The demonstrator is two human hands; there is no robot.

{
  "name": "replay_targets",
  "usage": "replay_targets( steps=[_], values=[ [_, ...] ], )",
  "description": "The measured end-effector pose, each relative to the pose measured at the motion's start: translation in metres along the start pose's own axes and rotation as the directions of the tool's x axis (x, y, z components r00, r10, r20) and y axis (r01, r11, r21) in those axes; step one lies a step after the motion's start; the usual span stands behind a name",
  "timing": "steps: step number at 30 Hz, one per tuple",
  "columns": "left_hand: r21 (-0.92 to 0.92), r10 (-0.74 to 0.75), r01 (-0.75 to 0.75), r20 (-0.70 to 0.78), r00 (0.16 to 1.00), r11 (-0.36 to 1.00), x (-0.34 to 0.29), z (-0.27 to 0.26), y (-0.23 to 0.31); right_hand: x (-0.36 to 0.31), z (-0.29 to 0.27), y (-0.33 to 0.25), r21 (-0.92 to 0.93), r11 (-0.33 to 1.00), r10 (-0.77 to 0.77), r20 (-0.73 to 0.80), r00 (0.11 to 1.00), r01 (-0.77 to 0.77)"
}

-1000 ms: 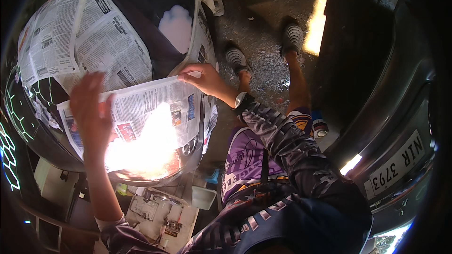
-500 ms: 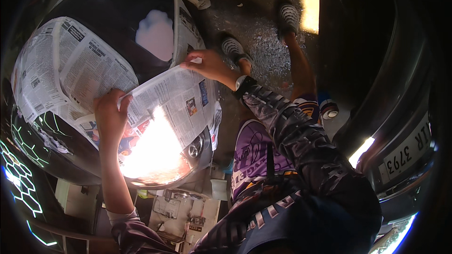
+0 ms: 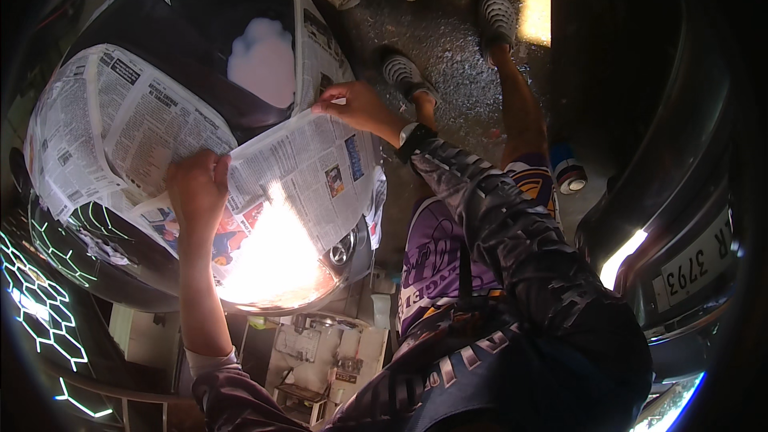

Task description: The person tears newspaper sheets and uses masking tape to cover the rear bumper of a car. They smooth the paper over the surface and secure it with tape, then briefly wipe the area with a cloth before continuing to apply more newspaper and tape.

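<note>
The sheet (image 3: 308,156) lies across the rounded end of the car (image 3: 192,40), bright glare (image 3: 276,260) washing out its lower part. The right hand's (image 3: 360,108) fingers pinch its upper corner, and the left hand's (image 3: 196,184) fingers are pressed together on its edge, farther left on the car. Beyond, the car bears more newspaper (image 3: 164,124) and a pale patch (image 3: 262,64); right of it are a can (image 3: 570,176) and a second car (image 3: 672,192).

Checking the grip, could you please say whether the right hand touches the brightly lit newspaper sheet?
Touching: in the head view, the right hand pinches the newspaper sheet at its edge.
</note>
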State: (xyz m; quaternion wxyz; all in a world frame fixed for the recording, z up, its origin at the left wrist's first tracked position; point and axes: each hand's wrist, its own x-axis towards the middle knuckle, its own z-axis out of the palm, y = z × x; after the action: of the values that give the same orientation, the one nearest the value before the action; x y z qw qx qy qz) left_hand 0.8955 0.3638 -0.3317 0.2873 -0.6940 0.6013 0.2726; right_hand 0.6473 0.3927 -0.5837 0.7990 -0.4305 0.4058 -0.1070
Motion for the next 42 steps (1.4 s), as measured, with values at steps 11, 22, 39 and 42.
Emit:
replay_targets(
  steps=[11, 22, 39, 42],
  values=[
    [0.231, 0.001, 0.022, -0.099, 0.995, 0.973, -0.004, 0.013, 0.002, 0.003, -0.002, 0.000, -0.337, 0.941, -0.025, -0.085, 0.996, -0.006],
    [0.244, -0.007, 0.052, -0.181, 0.983, 0.968, -0.003, 0.014, -0.008, 0.018, -0.008, 0.008, -0.365, 0.929, -0.096, -0.075, 0.993, 0.062],
    [0.114, -0.056, 0.065, -0.084, 0.995, 0.991, -0.013, 0.001, 0.007, 0.004, -0.002, 0.012, -0.211, 0.977, -0.035, -0.037, 0.999, 0.026],
    [0.093, -0.060, 0.069, -0.091, 0.994, 0.993, -0.013, 0.000, 0.011, -0.003, -0.002, -0.001, -0.528, 0.818, -0.329, -0.106, 0.938, 0.227]
  ],
)
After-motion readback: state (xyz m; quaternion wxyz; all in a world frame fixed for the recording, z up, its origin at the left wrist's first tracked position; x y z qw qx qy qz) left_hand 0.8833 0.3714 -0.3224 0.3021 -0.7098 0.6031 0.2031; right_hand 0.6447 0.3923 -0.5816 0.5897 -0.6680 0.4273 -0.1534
